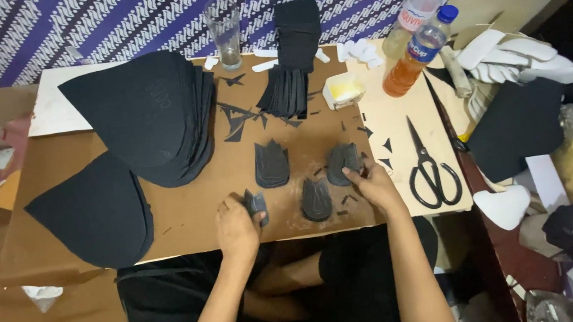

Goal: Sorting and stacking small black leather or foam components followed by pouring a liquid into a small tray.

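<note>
On the low brown board (186,214) that this person sits at, the biggest things are two piles of large black curved cut-outs: one fat stack (150,111) near the top left, and another piece (96,209) hanging off the left edge. Next in size, a tall stack of narrow black strips (296,50) leans at the far side, fanned out at the bottom, with a clear drinking glass (224,29) just left of it. Off to the right there's a pile of white shoe-shaped pieces (520,58), two plastic bottles (423,40) (one with orange liquid), and black-handled scissors (430,167) lying on a paler sheet.

Down to the small stuff: three little stacks of pointed black pieces sit in front of the hands, one upper middle (271,164), one lower (316,200), and one on the right (340,162). The right hand (374,186) rests with its fingertips pressing on that right stack. The left hand (237,226) is closed around a small black piece (257,205), pinched between thumb and fingers, right at the near edge of the board. The two hands are well apart, with the lower stack between them. Tiny black offcuts (243,119) are scattered all over the middle.
</note>
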